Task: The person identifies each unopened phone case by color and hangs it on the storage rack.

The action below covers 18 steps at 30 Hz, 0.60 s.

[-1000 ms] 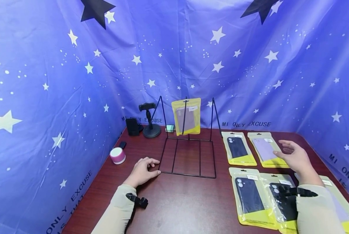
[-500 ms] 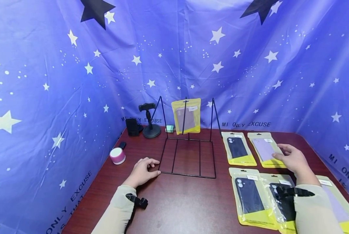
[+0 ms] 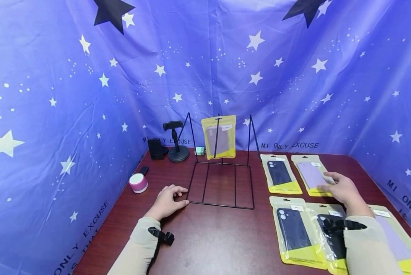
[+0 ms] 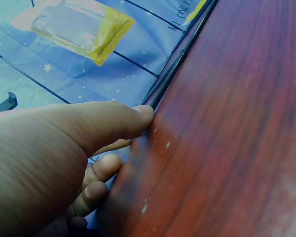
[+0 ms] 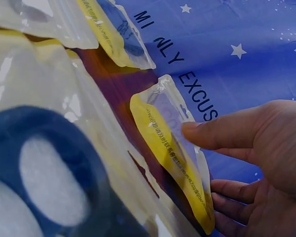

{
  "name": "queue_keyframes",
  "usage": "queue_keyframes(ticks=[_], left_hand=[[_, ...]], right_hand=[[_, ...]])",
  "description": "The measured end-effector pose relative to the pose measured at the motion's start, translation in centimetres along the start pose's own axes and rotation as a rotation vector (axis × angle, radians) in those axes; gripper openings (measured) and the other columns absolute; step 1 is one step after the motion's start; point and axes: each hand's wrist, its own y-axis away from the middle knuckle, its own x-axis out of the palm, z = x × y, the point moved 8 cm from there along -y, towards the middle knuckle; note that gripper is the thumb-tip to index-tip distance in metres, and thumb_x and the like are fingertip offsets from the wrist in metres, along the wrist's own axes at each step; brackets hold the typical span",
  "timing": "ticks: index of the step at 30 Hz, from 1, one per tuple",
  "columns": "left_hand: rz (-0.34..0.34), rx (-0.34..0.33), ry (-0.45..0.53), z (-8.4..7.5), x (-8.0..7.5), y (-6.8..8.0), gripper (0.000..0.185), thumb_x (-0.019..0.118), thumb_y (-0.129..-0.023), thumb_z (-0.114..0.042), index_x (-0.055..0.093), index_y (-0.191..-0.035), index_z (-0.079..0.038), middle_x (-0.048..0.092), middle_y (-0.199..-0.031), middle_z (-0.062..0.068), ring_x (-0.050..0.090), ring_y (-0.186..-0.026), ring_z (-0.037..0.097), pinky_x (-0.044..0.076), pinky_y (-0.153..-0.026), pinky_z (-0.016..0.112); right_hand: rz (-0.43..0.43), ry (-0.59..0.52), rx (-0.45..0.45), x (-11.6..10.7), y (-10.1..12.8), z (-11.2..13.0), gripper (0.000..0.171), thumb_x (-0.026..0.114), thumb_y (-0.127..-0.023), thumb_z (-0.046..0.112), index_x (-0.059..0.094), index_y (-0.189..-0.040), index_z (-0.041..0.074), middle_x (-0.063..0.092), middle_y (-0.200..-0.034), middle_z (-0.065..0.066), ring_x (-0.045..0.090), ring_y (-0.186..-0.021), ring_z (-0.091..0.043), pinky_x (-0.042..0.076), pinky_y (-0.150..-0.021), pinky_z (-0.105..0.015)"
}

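My left hand (image 3: 180, 197) rests on the dark red table (image 3: 219, 236), fingers loosely curled, thumb (image 4: 133, 116) at the front left corner of a black wire rack (image 3: 222, 206). One yellow packet with a lilac phone case (image 3: 220, 136) hangs on the rack's back. My right hand (image 3: 328, 181) reaches over a flat lilac-case packet (image 3: 308, 172). Its thumb (image 5: 197, 132) lies on the packet's face (image 5: 165, 126); the fingers extend past its right edge. I cannot tell whether they reach under it.
Several more yellow case packets lie at the right: a dark one (image 3: 281, 173) at the back, two dark ones (image 3: 293, 229) and a lilac one (image 3: 394, 238) in front. A pink speaker (image 3: 138, 182), phone stand (image 3: 176, 142) and black box (image 3: 155, 149) stand at the left rear.
My right hand has come down and slightly left, from hovering above the lilac-case packet to touching it. The left hand has stayed put.
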Motion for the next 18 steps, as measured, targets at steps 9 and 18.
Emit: queue_keyframes(ticks=[9,18], left_hand=[[-0.001,0.002,-0.014,0.1,0.0,0.0,0.037,0.089,-0.085,-0.034,0.076,-0.119,-0.025,0.058,-0.094,-0.011,0.052,-0.094,0.013,0.039,-0.089,0.043],[-0.005,-0.011,-0.018,0.5,0.2,0.0,0.037,0.089,-0.084,-0.033,0.076,-0.118,-0.027,0.057,-0.093,-0.014,0.051,-0.094,0.012,0.039,-0.09,0.042]], right_hand=[[0.035,0.026,0.069,0.3,0.1,-0.4,0.093,0.084,-0.083,0.023,0.034,-0.154,-0.011,0.026,-0.151,-0.047,0.031,-0.131,-0.063,0.03,-0.102,-0.078],[0.049,-0.007,0.18,0.2,0.1,-1.4,0.094,0.086,-0.084,0.027,0.036,-0.15,-0.018,0.032,-0.148,-0.045,0.038,-0.121,-0.057,0.035,-0.102,-0.073]])
